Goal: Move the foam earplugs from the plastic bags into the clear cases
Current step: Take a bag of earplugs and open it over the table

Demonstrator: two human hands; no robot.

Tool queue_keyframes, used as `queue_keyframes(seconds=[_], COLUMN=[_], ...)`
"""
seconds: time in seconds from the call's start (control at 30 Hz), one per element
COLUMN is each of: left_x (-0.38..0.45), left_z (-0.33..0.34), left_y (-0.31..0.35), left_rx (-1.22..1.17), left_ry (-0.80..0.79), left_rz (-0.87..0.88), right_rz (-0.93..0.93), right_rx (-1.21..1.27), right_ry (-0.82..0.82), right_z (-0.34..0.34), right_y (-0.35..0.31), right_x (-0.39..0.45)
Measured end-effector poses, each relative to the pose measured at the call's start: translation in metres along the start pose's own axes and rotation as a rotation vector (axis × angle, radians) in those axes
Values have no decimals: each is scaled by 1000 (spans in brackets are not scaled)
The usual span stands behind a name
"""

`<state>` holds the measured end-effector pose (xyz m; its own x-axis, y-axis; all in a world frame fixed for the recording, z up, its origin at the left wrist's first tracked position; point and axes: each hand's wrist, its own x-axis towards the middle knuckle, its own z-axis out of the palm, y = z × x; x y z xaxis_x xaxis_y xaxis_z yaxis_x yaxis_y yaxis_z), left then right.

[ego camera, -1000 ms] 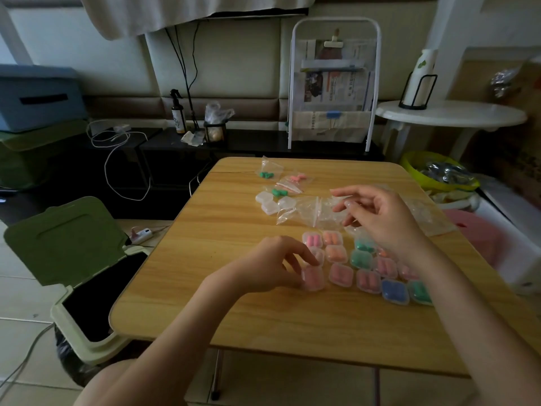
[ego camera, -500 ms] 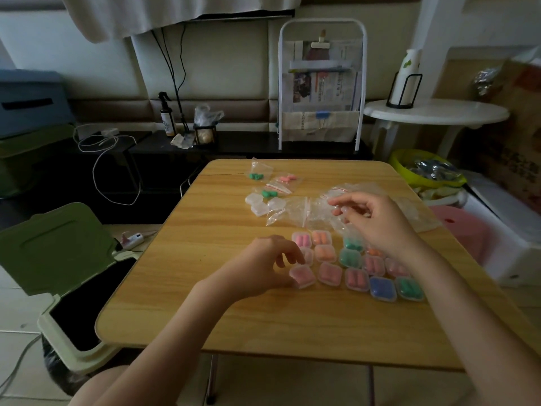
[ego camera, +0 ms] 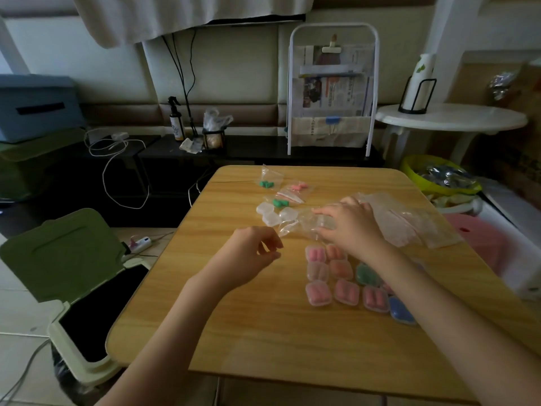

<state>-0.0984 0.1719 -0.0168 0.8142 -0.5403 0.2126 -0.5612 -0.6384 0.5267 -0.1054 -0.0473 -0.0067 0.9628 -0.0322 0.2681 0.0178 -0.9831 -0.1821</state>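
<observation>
Only the head view here. Looks like the gap between two fills: a block of filled cases [ego camera: 339, 276] sits at about 5 o'clock on the wooden table [ego camera: 234, 332], closed with pink, orange, green and blue plugs inside.

The right hand [ego camera: 352, 227] lies flat, fingers spread, pressing on an empty bag [ego camera: 304, 224] just past that block. The left hand [ego camera: 248, 256] hovers at 9 o'clock of the cases, fingers loosely curled, holding nothing.

Earplugs still to move sit in the small bags at 12 o'clock: green plugs [ego camera: 266, 184], pink plugs [ego camera: 298, 187], more green [ego camera: 280, 203], with the empty cases [ego camera: 270, 213] right beside them.

My guess for the next move: reach forward, grab a full bag and an empty case.

Room-wise, the near half and left side are bare wood, so lots of space. The bags lie near the far edge, and the open bin [ego camera: 76, 273] stands just off the left edge, so don't sweep that way.
</observation>
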Motion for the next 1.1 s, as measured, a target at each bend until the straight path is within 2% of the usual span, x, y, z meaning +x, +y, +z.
queue_keyframes(seconds=[0.17, 0.23, 0.3, 0.37, 0.43, 0.47, 0.57, 0.63, 0.77, 0.83, 0.9, 1.0, 1.1], left_x=[15, 20, 24, 27, 28, 28, 31, 34, 40, 43, 44, 42, 39], left_z=[-5, -5, -3, -2, 0, 2, 10, 14, 18, 20, 20, 18, 12], left_y=[-16, -27, -39, -48, -53, -53, -51, -51, -50, -49, -49, -50, -52], left_rx=[70, 117, 153, 138, 138, 160, 260, 302, 315, 317, 322, 315, 294], left_ry=[-4, 6, 32, 73, 75, 49, -41, -69, -67, -62, -62, -60, -47], left_rz=[-30, -52, -75, -97, -117, -117, -99, -81, -55, -45, -29, -14, -16], right_rz=[-36, -50, -49, -9, 69, 119, 227, 249, 242, 161, 22, -112, -92], right_rx=[-105, -70, 34, 90, 63, 18, -143, -176, -136, -155, -137, -61, -108], right_ry=[-10, 4, 94, 252, 372, 365, 155, 84, 158, 204, 183, -69, -284], right_z=[13, 19, 19, 11, 2, -2, -1, 4, 1, 0, 4, 19, 38], right_y=[-11, -8, -1, 8, 22, 30, 46, 47, 22, 4, -15, -41, -54], right_x=[25, 29, 32, 37, 39, 39, 36, 36, 48, 58, 70, 91, 106])
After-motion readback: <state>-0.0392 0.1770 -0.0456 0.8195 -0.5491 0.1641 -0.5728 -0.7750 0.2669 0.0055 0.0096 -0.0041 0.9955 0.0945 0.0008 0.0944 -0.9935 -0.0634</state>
